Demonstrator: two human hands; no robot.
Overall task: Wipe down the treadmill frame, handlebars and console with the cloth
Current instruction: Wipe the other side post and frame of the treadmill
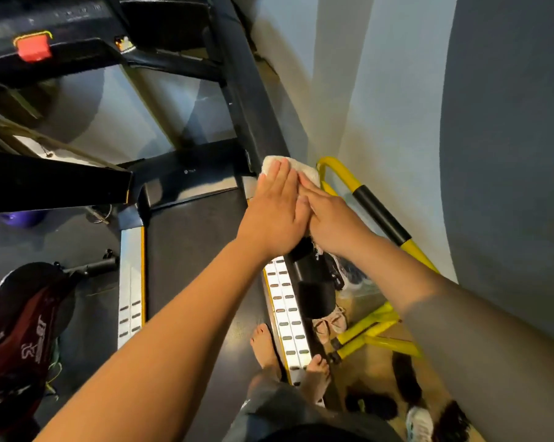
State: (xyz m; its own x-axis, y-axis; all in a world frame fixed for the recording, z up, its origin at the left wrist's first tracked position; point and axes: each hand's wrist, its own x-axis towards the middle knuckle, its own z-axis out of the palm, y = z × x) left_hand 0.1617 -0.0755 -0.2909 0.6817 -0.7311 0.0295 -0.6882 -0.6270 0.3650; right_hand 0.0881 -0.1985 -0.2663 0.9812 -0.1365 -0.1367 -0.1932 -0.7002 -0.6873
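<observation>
A white cloth (296, 167) lies over the black right handlebar (256, 116) of the treadmill, which slopes down towards me from the console (55, 30) at the top left. My left hand (275, 215) presses flat on the cloth with straight fingers. My right hand (329, 224) lies beside it on the right, its fingers flat on the cloth too. The bar's lower end (310, 282) sticks out below my hands. The running belt (192, 266) stretches beneath my arms, with my bare feet (266, 346) on it and on the right side rail (288, 317).
A red safety key (33, 49) sits on the console. The black left handlebar (52, 183) crosses at the left. A yellow metal frame (377, 218) stands between the treadmill and the wall on the right. Dark red clothing (17, 339) lies at the left. Shoes (419, 422) lie on the floor at the lower right.
</observation>
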